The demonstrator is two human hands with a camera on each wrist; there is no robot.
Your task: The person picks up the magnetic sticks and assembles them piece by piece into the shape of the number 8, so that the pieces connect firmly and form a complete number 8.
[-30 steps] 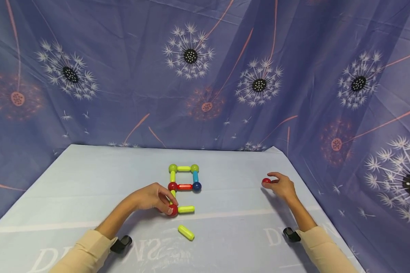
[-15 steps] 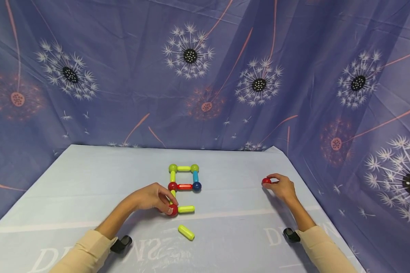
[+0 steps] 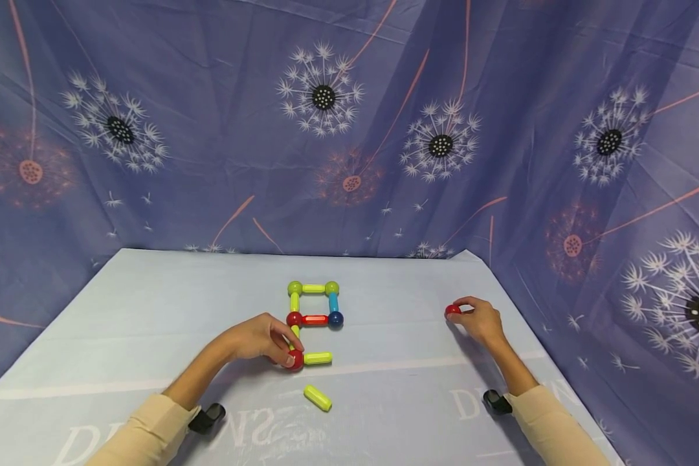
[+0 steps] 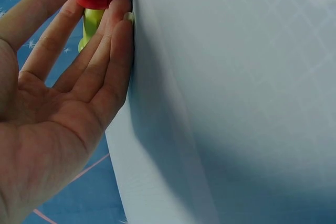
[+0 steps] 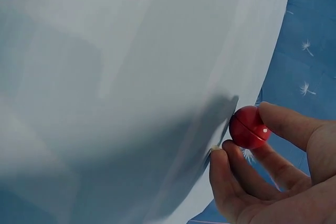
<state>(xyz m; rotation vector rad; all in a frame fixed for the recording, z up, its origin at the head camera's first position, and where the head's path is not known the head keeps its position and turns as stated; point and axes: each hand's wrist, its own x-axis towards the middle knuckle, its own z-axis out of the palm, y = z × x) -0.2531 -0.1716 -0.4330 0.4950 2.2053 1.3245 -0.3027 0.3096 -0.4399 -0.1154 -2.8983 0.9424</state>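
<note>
My left hand (image 3: 262, 338) pinches a red ball (image 3: 295, 360) at the near left corner of a frame of balls and rods. A yellow-green rod (image 3: 317, 358) points right from that ball, and another rod (image 3: 295, 331), partly behind the fingers, runs back to a second red ball (image 3: 294, 318). Behind it stands a square with a red rod (image 3: 314, 320), dark blue ball (image 3: 335, 319), blue rod (image 3: 333, 301) and two green balls. Far to the right, my right hand (image 3: 481, 320) pinches a separate red ball (image 5: 249, 127) between thumb and fingers, low over the table.
A loose yellow-green rod (image 3: 317, 398) lies on the table in front of the frame. White cloth covers the table (image 3: 384, 408). A blue dandelion-print curtain (image 3: 221, 129) hangs behind and along the right side.
The right hand's index finger has come down slightly onto its red ball since a second ago. The left hand and the frame of rods stay where they were.
</note>
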